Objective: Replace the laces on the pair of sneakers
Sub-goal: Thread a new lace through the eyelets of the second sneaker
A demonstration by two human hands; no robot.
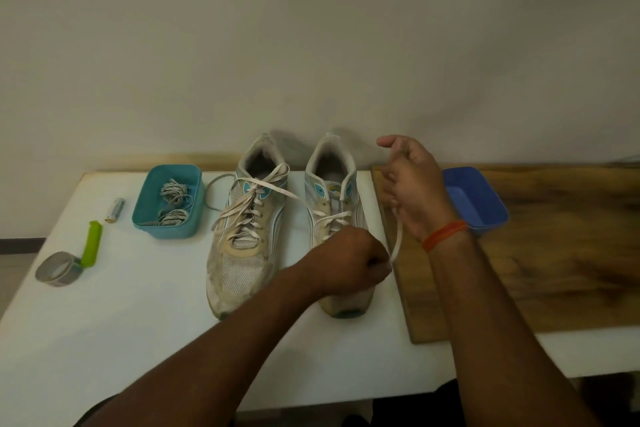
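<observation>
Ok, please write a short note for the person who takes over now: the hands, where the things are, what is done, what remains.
Left hand: fist over the right sneaker, pinching its white lace.
Right hand: raised beside that sneaker, holding the same lace higher up.
Left sneaker: white lace threaded, ends loose, untied.
Teal box left of the sneakers holds bundled laces; blue tray sits on the wooden board.
Done: the right sneaker's lace is partly out of its eyelets.
Left: which laces are new is unclear; both sneakers remain unfinished.
</observation>
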